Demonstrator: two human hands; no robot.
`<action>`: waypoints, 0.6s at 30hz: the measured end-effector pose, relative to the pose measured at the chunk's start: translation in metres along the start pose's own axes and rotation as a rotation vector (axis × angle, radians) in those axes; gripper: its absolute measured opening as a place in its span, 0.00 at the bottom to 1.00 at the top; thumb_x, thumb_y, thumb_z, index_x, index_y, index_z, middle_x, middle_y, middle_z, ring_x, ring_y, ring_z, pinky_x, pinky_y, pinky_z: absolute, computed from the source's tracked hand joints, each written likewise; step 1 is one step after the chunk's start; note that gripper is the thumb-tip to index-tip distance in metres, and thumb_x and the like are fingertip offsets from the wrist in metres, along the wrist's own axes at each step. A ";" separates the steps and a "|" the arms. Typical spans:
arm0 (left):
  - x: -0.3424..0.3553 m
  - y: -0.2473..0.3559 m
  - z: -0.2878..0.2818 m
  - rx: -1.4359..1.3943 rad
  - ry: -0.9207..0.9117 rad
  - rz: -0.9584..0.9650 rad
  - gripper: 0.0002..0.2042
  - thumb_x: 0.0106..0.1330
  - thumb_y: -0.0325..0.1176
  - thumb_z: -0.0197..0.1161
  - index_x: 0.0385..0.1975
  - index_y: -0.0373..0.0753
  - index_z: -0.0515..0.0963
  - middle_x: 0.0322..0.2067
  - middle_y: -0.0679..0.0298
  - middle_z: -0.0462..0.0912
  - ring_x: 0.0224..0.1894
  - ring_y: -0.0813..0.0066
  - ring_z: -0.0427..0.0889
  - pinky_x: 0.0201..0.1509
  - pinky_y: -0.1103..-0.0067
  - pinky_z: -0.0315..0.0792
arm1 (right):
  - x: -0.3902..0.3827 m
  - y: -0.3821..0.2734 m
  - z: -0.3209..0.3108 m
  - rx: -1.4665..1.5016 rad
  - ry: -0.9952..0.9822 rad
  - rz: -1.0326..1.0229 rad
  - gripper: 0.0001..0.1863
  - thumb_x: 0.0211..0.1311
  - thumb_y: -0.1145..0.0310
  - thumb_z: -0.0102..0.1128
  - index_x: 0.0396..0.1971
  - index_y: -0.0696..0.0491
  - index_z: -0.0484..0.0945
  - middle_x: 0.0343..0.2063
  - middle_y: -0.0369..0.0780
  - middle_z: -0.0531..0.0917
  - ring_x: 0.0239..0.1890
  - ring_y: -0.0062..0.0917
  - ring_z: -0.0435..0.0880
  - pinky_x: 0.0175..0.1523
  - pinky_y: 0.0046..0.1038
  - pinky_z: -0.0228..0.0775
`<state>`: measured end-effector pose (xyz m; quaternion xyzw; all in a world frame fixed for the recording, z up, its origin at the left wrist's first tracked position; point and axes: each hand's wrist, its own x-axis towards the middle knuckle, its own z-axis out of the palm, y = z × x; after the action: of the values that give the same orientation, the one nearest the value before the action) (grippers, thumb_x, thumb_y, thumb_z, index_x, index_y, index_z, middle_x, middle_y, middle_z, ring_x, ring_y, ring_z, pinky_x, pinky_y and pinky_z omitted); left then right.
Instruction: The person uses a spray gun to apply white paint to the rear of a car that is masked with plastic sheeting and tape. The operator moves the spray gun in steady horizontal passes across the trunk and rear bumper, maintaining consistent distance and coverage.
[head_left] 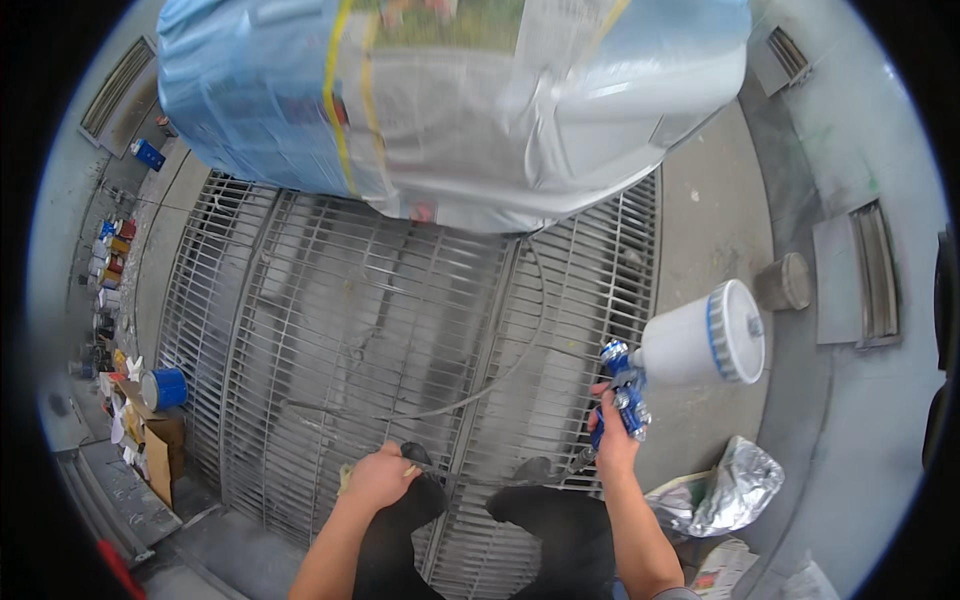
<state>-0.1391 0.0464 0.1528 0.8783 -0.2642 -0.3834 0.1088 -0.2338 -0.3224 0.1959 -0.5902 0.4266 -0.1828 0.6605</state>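
head camera, looking steeply down, floor grate [400, 330] below

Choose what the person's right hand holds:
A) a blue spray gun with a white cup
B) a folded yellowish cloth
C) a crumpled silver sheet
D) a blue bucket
A: the right hand grips the blue spray gun, whose white cup sits on top, above the floor grating.

You are looking at an evenly lit, fairly bright scene with soft, cool light from above and only faint shadows on the floor grate [400, 330]. The masked car body [450, 100] at the top edge is blurred and glossy with mild glare. The fisheye bends straight bars toward the dark rim, where detail smears.
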 end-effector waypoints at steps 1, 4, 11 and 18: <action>0.032 -0.014 0.029 0.070 -0.066 -0.014 0.18 0.70 0.48 0.68 0.33 0.37 0.88 0.47 0.49 0.83 0.42 0.46 0.88 0.48 0.56 0.82 | 0.014 0.033 0.004 0.049 0.026 -0.013 0.09 0.78 0.65 0.62 0.45 0.56 0.81 0.40 0.37 0.85 0.23 0.16 0.76 0.29 0.23 0.68; 0.109 -0.042 0.084 0.188 -0.197 0.002 0.19 0.71 0.49 0.67 0.40 0.36 0.89 0.50 0.45 0.83 0.48 0.45 0.88 0.52 0.56 0.82 | 0.048 0.095 0.016 0.188 0.074 -0.070 0.07 0.76 0.68 0.63 0.44 0.56 0.80 0.37 0.37 0.85 0.23 0.17 0.77 0.28 0.24 0.67; 0.215 -0.041 0.121 0.367 -0.188 0.099 0.16 0.69 0.45 0.69 0.46 0.39 0.89 0.49 0.48 0.88 0.53 0.48 0.88 0.55 0.58 0.83 | 0.113 0.180 0.018 0.352 0.067 -0.239 0.11 0.77 0.66 0.63 0.51 0.55 0.79 0.41 0.39 0.86 0.22 0.18 0.76 0.27 0.24 0.67; 0.257 -0.032 0.121 0.433 -0.347 0.079 0.20 0.69 0.51 0.70 0.46 0.38 0.89 0.48 0.52 0.90 0.54 0.48 0.87 0.56 0.58 0.81 | 0.126 0.178 0.031 0.464 0.032 -0.193 0.15 0.77 0.65 0.63 0.58 0.53 0.78 0.41 0.39 0.86 0.21 0.18 0.74 0.26 0.24 0.67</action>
<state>-0.0696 -0.0663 -0.1007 0.7913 -0.3886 -0.4582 -0.1136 -0.1844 -0.3544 -0.0165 -0.4577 0.3255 -0.3473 0.7509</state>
